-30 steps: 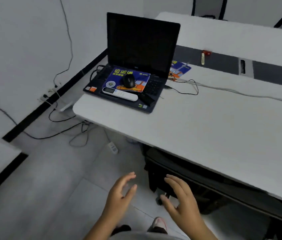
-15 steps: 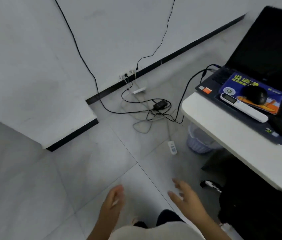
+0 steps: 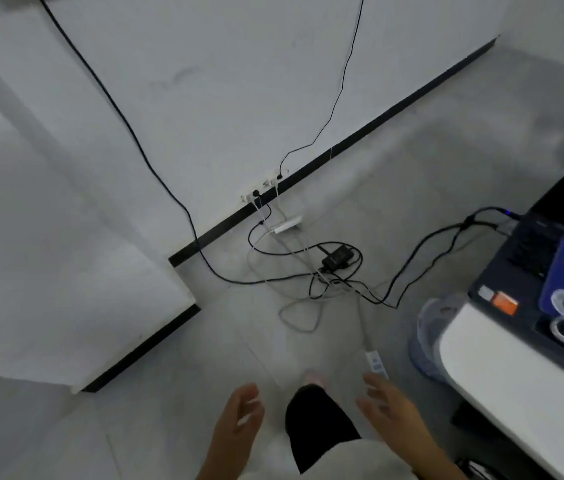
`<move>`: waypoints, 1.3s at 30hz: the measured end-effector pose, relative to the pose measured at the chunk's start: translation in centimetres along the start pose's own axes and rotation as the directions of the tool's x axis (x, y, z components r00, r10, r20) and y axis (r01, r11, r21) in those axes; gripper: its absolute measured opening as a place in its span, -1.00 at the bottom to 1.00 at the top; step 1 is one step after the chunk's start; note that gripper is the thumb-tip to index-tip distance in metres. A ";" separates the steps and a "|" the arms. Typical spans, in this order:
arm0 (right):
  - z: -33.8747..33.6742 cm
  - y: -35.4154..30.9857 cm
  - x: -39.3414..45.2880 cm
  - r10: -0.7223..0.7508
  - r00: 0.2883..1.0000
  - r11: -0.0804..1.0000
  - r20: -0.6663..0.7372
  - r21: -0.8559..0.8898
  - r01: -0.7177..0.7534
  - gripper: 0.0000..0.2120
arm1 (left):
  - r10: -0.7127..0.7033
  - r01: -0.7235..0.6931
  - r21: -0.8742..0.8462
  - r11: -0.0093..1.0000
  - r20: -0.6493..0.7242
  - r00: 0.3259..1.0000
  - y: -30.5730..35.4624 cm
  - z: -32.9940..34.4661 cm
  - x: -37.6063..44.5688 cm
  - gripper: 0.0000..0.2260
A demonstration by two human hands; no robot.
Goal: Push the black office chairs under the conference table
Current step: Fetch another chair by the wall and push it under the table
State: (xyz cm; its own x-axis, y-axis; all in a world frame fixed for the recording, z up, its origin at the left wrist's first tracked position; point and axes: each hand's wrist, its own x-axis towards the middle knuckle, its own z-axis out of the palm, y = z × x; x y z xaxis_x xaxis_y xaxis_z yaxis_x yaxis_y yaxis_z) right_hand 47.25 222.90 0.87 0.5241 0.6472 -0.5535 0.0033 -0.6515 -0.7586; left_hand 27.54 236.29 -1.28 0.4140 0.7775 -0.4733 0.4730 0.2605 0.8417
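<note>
The white conference table [image 3: 502,368] shows only its left corner at the right edge of the head view. A dark shape [image 3: 471,419] lies in the shadow under it; whether it is a black chair I cannot tell. My left hand [image 3: 239,419] hangs over the grey floor at the bottom, fingers apart, holding nothing. My right hand [image 3: 389,407] is beside it to the right, also spread and empty, left of the table corner and touching nothing. My leg and foot [image 3: 315,393] are between the hands.
A tangle of cables with a black power adapter [image 3: 337,258] and a white power strip [image 3: 375,363] lies on the floor ahead. A translucent waste bin [image 3: 427,337] stands by the table corner. A laptop [image 3: 530,268] rests on the table. A white wall block [image 3: 76,306] juts out at left.
My view has swung left, away from the table and the chair beneath it, toward the wall and cables. Both hands stay empty and spread low in view.
</note>
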 end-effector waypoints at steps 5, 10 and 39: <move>-4.0 -9.7 10.0 -0.098 0.992 0.994 -0.076 0.034 0.101 -0.73 | 0.142 -0.144 0.042 0.989 0.039 0.989 10.7 -1.0 11.8 -0.83; -6.2 -13.1 16.7 -0.032 0.992 0.989 -0.121 0.142 0.049 -0.74 | 0.020 -0.018 -0.039 0.999 0.067 0.998 15.2 -0.9 20.3 -0.80; -35.1 -25.7 61.5 0.405 0.658 0.868 -0.635 0.494 -0.057 -0.66 | -0.001 -0.160 0.185 0.969 0.657 0.754 52.6 29.1 75.3 -0.39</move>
State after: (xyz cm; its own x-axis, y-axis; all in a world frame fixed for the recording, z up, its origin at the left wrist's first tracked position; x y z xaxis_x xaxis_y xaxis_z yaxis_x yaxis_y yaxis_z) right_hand 109.30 265.56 -1.57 0.8871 -0.0892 -0.4530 -0.4476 -0.4069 -0.7963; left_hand 106.22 291.87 -0.15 0.8227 0.2098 -0.5283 0.5363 0.0217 0.8438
